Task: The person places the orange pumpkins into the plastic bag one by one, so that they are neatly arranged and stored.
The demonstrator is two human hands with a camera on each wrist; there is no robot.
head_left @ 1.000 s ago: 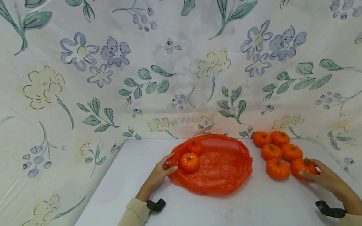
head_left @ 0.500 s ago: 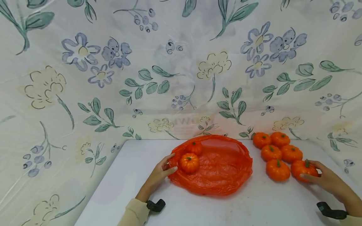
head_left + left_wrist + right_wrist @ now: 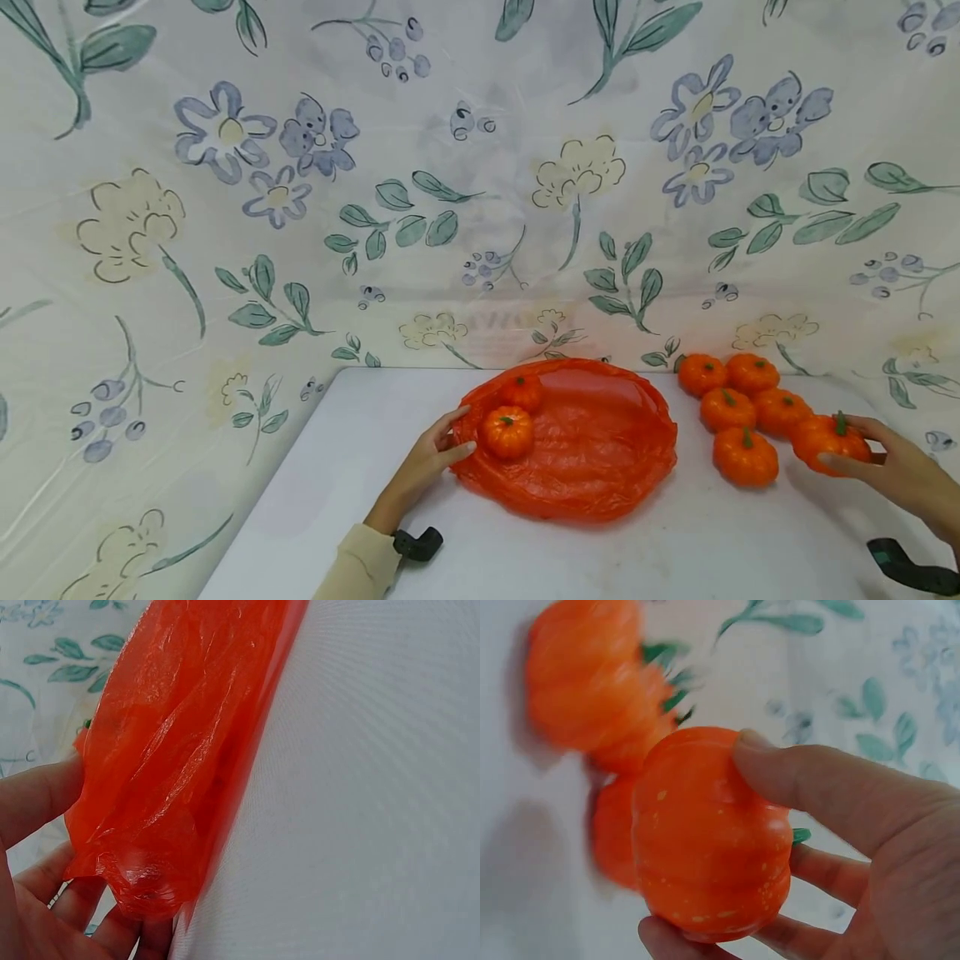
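Note:
A crumpled orange plastic bag [image 3: 592,458] lies open on the white table [image 3: 570,558], with two small orange pumpkins [image 3: 507,432] inside near its left edge. My left hand [image 3: 450,440] pinches that left rim; in the left wrist view my fingers [image 3: 37,802] hold the bag's folded film [image 3: 172,750]. My right hand [image 3: 870,457] grips another small pumpkin [image 3: 828,437] at the right. The right wrist view shows my fingers [image 3: 832,795] wrapped around this pumpkin [image 3: 712,840], just off the table.
Several more small pumpkins [image 3: 738,408] are clustered on the table between the bag and my right hand. A flowered sheet [image 3: 480,183] hangs behind and along both sides of the table. Black wrist straps [image 3: 416,543] sit near the front edge.
My right hand has raised its pumpkin slightly and drawn it a little away from the cluster. The left hand still holds the bag's rim in the same place.

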